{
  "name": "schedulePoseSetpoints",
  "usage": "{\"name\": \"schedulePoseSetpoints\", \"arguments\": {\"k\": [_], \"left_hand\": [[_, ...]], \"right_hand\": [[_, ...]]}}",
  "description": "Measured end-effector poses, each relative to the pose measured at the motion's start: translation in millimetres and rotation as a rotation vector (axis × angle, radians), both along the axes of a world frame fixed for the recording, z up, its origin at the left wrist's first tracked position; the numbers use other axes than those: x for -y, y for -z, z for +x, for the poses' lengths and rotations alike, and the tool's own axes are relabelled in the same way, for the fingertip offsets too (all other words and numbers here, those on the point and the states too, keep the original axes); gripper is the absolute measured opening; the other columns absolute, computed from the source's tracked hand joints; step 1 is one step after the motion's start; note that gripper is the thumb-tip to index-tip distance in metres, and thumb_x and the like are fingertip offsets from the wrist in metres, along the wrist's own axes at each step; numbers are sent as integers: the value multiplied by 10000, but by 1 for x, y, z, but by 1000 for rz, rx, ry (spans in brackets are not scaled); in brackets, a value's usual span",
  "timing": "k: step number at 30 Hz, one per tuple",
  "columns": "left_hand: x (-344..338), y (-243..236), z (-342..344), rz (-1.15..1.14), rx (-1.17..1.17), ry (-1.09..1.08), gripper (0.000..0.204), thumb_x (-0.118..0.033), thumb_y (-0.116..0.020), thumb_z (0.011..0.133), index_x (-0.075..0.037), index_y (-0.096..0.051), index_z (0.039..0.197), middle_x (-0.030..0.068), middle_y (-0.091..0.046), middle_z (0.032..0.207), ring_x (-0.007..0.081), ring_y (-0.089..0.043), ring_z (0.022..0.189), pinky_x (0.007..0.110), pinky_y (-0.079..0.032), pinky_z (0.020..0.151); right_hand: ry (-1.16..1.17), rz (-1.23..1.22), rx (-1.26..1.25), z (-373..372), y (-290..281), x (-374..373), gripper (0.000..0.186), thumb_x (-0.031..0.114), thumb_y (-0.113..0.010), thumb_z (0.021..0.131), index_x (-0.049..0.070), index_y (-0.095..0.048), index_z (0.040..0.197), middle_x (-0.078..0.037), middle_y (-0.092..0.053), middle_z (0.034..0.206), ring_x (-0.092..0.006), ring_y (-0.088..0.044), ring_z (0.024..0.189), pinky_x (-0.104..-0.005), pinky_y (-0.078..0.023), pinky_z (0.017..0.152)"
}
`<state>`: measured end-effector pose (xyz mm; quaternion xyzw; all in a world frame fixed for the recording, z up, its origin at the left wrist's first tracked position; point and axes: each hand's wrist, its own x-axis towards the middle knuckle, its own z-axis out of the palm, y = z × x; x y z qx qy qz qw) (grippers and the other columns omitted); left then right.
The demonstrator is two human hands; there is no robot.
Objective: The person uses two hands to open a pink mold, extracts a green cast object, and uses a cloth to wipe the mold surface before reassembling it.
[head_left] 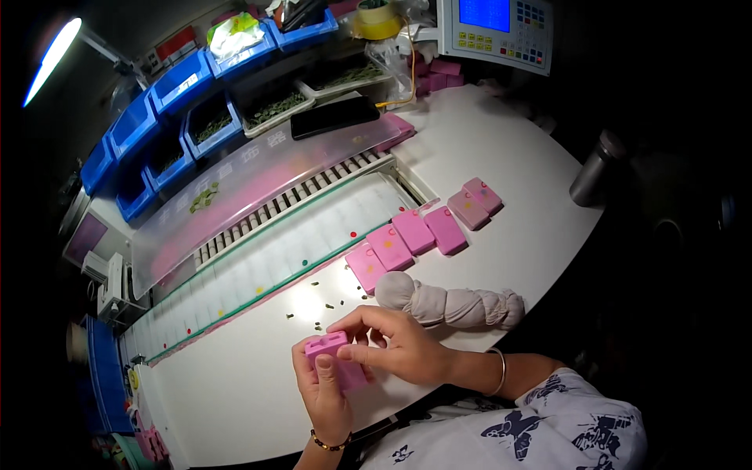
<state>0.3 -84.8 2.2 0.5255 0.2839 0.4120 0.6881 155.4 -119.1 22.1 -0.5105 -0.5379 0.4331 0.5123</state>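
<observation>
Pink block (351, 381) is held just above the near edge of the white table (223, 407). It is gripped by the left hand (323, 399), thumb on its front face. Its upper end is touched by the right hand (403, 348), fingers curled; whether it is also gripped there cannot be told. Small dark bits (330, 306) are scattered just beyond. More pink blocks (389, 247) are lined up farther off, near the knotted grey cloth (470, 307). Blue bins (184, 83) are racked behind.
</observation>
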Motion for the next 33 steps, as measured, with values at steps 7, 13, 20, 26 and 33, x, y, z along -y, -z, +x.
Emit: {"name": "schedulePoseSetpoints", "arguments": {"k": [7,13,20,26,33], "left_hand": [[-3,0,-3,253,-8,-146,313,-250,-521,1008,10,-478,1177,51,-561,1028,102,-534,889,245,-446,809],[-20,-5,-7,54,14,-110,290,-46,-646,904,0,-502,1152,88,-549,1128,153,-554,1035,294,-464,904],[-21,-3,-10,901,-438,-392,490,-106,-813,720,-42,-489,1082,139,-471,1151,234,-493,1065,341,-434,883],[-22,1,-12,585,-248,-249,515,-17,-753,750,-10,-450,1167,154,-500,1168,243,-559,1056,334,-456,929],[-34,-7,-35,-313,317,200,590,-76,-573,894,49,-307,1405,260,-453,1382,280,-506,1253,410,-401,1070]], "right_hand": [[204,575,457,-4,3,-2,289,91,-701,821,9,-637,1090,-107,-646,910,-223,-610,773,-349,-471,682],[139,333,325,8,-10,-2,255,110,-707,825,28,-642,1058,-91,-649,922,-195,-619,789,-313,-476,689],[130,66,-268,7,13,-17,244,112,-715,866,21,-617,1071,-35,-666,943,-63,-589,803,-218,-455,684],[67,45,-324,-9,6,-15,245,106,-708,874,20,-588,1069,-41,-648,979,-77,-600,838,-224,-470,728],[161,124,-128,-5,0,-22,447,148,-755,828,39,-556,1214,-37,-621,1110,-104,-555,956,-259,-429,827]]}}
